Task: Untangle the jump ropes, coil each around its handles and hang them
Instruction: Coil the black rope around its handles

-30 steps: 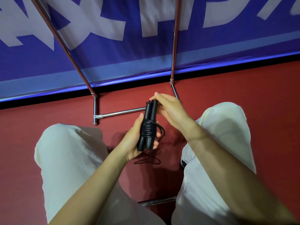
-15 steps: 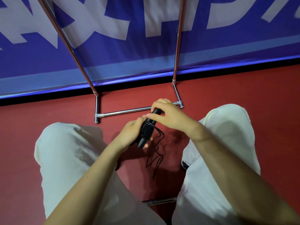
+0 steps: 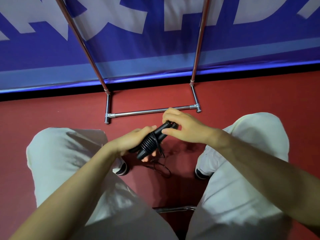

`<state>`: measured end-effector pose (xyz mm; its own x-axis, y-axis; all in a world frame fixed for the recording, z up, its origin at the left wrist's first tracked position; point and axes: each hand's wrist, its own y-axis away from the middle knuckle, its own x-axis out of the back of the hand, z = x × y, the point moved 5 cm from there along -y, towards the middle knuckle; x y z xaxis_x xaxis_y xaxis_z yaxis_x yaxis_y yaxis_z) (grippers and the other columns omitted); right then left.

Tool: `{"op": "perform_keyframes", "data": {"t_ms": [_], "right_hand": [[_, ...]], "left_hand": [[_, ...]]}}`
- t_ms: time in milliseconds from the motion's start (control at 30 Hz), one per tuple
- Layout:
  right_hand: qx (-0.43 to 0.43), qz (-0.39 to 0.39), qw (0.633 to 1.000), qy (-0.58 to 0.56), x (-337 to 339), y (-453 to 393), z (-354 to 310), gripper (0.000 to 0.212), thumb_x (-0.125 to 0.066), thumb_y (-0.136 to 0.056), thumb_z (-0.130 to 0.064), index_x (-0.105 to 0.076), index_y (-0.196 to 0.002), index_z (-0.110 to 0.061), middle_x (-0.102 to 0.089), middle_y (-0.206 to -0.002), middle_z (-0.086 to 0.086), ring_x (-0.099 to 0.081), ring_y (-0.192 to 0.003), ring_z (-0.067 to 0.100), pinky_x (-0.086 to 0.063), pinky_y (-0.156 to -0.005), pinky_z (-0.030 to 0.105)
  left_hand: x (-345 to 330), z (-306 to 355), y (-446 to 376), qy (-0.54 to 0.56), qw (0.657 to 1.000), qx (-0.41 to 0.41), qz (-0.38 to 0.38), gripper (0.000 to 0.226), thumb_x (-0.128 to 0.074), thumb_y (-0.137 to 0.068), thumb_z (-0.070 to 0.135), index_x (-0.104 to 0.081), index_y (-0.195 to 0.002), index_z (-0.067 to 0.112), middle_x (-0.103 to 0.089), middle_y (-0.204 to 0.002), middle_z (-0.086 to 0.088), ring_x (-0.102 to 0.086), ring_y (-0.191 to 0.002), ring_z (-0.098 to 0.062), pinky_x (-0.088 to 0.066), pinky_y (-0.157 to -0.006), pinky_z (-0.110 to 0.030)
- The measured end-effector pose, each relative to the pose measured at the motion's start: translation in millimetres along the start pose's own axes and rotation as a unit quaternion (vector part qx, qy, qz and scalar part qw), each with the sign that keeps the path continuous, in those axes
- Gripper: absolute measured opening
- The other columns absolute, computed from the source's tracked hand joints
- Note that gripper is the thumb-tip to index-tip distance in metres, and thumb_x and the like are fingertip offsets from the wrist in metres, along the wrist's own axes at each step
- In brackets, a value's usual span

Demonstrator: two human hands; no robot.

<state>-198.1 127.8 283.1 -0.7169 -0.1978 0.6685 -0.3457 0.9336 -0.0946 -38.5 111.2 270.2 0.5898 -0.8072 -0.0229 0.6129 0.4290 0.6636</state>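
While a person sits with knees apart above a matte red floor point(image 3: 52, 111), both bare hands meet between the legs around a black jump rope point(image 3: 149, 142). Its two smooth, rod-shaped handles point(image 3: 162, 128) lie side by side, tilted up toward the right, and thin glossy cord is wound round their middle in tight, ridged turns. The left hand point(image 3: 131, 141) cradles the bundle from beneath, fingers curled round the lower part of the handles, fingertips showing below the coil. The right hand point(image 3: 183, 127) pinches the upper ends of the handles between thumb and bent fingers. A loose tail of cord point(image 3: 162, 168) hangs from the coil and loops on the floor between two light shoes with dark toes point(image 3: 121, 168). Pale, soft, creased trousers point(image 3: 60, 161) cover both legs. Beyond the hands stands a shiny metal tube rack point(image 3: 143, 111), its low crossbar on the floor and two slim uprights rising out of view. Behind it hangs a smooth blue banner point(image 3: 155, 49) with large pale lettering, cropped too much to read, a lighter blue band along its lower edge. Another metal bar point(image 3: 174, 209) shows low between the knees.
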Motion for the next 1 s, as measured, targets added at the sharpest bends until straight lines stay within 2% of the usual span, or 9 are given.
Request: {"op": "perform_keyframes", "data": {"t_ms": [100, 233, 400, 467, 533, 600, 767, 900, 1000], "right_hand": [[0.032, 0.003, 0.999, 0.03, 3.5, 0.8, -7.2, 0.02, -0.052, -0.086, -0.044, -0.044, -0.078, -0.028, -0.045, -0.088, -0.011, -0.045, -0.074, 0.014, -0.041, -0.067, 0.033], [0.11, -0.018, 0.98, 0.166, 5.7, 4.4, -18.8, 0.031, -0.049, -0.088, -0.046, -0.042, -0.071, -0.02, -0.036, -0.072, -0.014, -0.035, -0.066, 0.009, -0.029, -0.058, 0.026], [0.055, -0.033, 0.998, -0.002, -0.1, 7.9, -11.3, 0.034, -0.054, -0.089, -0.039, -0.038, -0.065, -0.02, -0.033, -0.063, -0.012, -0.034, -0.056, 0.006, -0.027, -0.055, 0.019], [0.011, -0.046, 0.997, -0.067, -4.9, 5.5, -4.5, 0.039, -0.055, -0.087, -0.038, -0.041, -0.063, -0.012, -0.034, -0.06, -0.009, -0.033, -0.055, 0.006, -0.028, -0.054, 0.024], [-0.025, -0.062, 0.991, -0.116, -9.4, 3.5, 2.7, 0.041, -0.057, -0.086, -0.038, -0.044, -0.064, -0.006, -0.04, -0.056, 0.0, -0.04, -0.053, 0.017, -0.032, -0.053, 0.034], [-0.041, -0.062, 0.991, -0.11, -12.5, 2.9, 8.5, 0.038, -0.057, -0.085, -0.042, -0.047, -0.071, -0.009, -0.047, -0.057, 0.004, -0.045, -0.054, 0.022, -0.036, -0.053, 0.036], [-0.089, 0.031, 0.995, -0.009, -8.1, -1.3, 18.9, 0.039, -0.053, -0.078, -0.06, -0.05, -0.104, -0.031, -0.057, -0.082, -0.012, -0.053, -0.069, 0.007, -0.045, -0.067, 0.029], [-0.211, 0.203, 0.948, -0.128, -6.3, -8.1, 30.0, 0.053, -0.055, -0.077, -0.062, -0.051, -0.116, -0.027, -0.061, -0.089, -0.005, -0.061, -0.08, 0.014, -0.051, -0.07, 0.035], [-0.295, 0.2, 0.91, -0.213, -22.4, -5.4, 35.8, 0.044, -0.056, -0.084, -0.06, -0.053, -0.106, -0.021, -0.062, -0.084, -0.003, -0.063, -0.078, 0.015, -0.052, -0.075, 0.04]], "left_hand": [[2.1, 0.9, -0.5, -0.032, 0.998, 0.007, -0.045, 0.055, -0.037, -0.095, 0.055, -0.061, -0.093, 0.006, -0.066, -0.068, -0.017, -0.057, -0.043, -0.025, -0.049, -0.045, -0.026], [-0.2, -2.8, -1.1, -0.069, 0.992, 0.02, -0.099, 0.058, -0.04, -0.085, 0.056, -0.061, -0.094, 0.004, -0.067, -0.067, -0.016, -0.058, -0.043, -0.024, -0.05, -0.046, -0.026], [-0.2, -6.5, -5.9, -0.065, 0.993, -0.013, -0.1, 0.049, -0.045, -0.088, 0.054, -0.064, -0.092, 0.009, -0.067, -0.067, -0.017, -0.059, -0.045, -0.024, -0.051, -0.048, -0.027], [4.8, -6.4, -8.5, -0.075, 0.993, -0.043, -0.08, 0.043, -0.051, -0.093, 0.056, -0.066, -0.087, 0.016, -0.07, -0.069, -0.018, -0.062, -0.051, -0.027, -0.053, -0.051, -0.029], [10.3, -5.9, -10.7, -0.087, 0.992, -0.068, -0.055, 0.042, -0.053, -0.094, 0.058, -0.067, -0.084, 0.02, -0.071, -0.072, -0.019, -0.064, -0.058, -0.03, -0.054, -0.053, -0.029], [13.8, -6.5, -11.3, -0.093, 0.993, -0.07, -0.026, 0.042, -0.05, -0.09, 0.054, -0.065, -0.084, 0.014, -0.07, -0.07, -0.018, -0.063, -0.051, -0.028, -0.053, -0.048, -0.026], [5.4, -6.9, -14.1, -0.015, 0.998, -0.044, 0.033, 0.048, -0.039, -0.101, 0.044, -0.064, -0.089, 0.005, -0.069, -0.068, -0.017, -0.062, -0.047, -0.027, -0.054, -0.048, -0.029], [-6.0, -5.9, -27.7, 0.146, 0.981, -0.062, 0.108, 0.055, -0.035, -0.102, 0.049, -0.064, -0.099, 0.003, -0.069, -0.072, -0.019, -0.063, -0.053, -0.029, -0.055, -0.051, -0.03], [-9.9, -7.0, -35.5, 0.254, 0.95, -0.083, 0.163, 0.054, -0.032, -0.103, 0.049, -0.063, -0.103, 0.005, -0.068, -0.075, -0.016, -0.064, -0.055, -0.026, -0.054, -0.052, -0.028]]}}
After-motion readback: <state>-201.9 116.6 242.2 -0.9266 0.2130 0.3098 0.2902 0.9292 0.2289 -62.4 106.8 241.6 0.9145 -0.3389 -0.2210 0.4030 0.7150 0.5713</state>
